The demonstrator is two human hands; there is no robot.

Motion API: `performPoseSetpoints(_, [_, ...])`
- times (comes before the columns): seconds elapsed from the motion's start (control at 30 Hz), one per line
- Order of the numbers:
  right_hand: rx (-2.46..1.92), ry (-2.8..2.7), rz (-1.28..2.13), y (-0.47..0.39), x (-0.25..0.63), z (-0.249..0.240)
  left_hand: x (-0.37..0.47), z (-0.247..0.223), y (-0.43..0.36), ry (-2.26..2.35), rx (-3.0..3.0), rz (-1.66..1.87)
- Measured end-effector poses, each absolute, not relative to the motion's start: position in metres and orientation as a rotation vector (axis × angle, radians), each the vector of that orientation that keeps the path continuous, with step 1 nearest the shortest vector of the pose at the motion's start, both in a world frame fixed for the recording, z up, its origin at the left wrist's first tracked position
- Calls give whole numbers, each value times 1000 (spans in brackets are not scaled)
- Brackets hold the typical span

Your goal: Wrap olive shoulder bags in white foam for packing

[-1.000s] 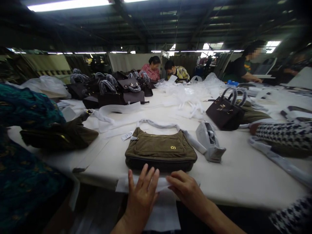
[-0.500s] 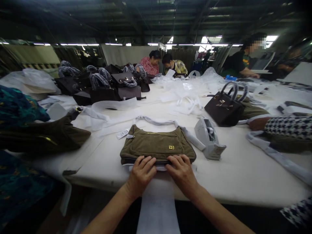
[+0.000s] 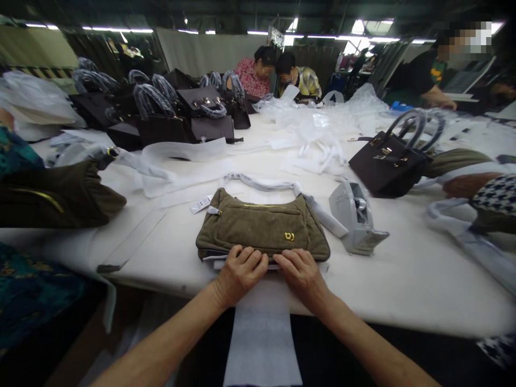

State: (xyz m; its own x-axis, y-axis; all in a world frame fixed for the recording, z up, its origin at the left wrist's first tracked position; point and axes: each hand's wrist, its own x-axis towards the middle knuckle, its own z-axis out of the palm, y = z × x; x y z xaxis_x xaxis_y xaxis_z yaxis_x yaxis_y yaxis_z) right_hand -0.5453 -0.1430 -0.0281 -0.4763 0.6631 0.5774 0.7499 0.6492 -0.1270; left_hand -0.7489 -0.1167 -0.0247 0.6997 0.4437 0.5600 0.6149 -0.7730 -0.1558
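An olive corduroy handbag (image 3: pixel 258 223) lies in front of me, its zip and gold emblem facing up. White wrapping covers its strap (image 3: pixel 266 185), and a paper tag (image 3: pixel 200 203) sticks out at its left. My left hand (image 3: pixel 245 269) has its fingers curled over the bag's near edge, left of the middle. On the same edge, my right hand (image 3: pixel 300 271) grips a little further right. Both thumbs are mostly hidden. Under the bag, white sheet material (image 3: pixel 262 338) shows and hangs over the table edge between my forearms.
A grey tape dispenser (image 3: pixel 355 217) stands right of the bag. Dark handbags (image 3: pixel 161 123) crowd the back left; another dark handbag (image 3: pixel 389 164) sits at right. A person in a patterned sleeve (image 3: pixel 497 199) is close on the right. Another olive bag (image 3: pixel 60 196) lies at left.
The view has tilted down slightly and shifted. My left hand has slid slightly right along the bag's near edge, closer to my right hand. Both hands stay on the bag.
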Motion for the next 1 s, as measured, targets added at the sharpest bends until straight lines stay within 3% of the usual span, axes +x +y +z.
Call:
performPoseSetpoints(0.23, [-615, -2828, -119, -204, -526, -36, -751, -26, -116, -827, -2570, -774])
performPoseSetpoints(0.5, [-573, -2677, 20, -204, -560, -40, -750, -22, -119, -777, -2543, -801])
performPoseSetpoints(0.73, [-499, -2474, -162, -219, -565, -36, -752, -19, -116, -668, -2550, -787])
performPoseSetpoints(1.0, [-521, -2488, -99, -187, -553, 34, -757, -26, -113, -628, -2657, -853])
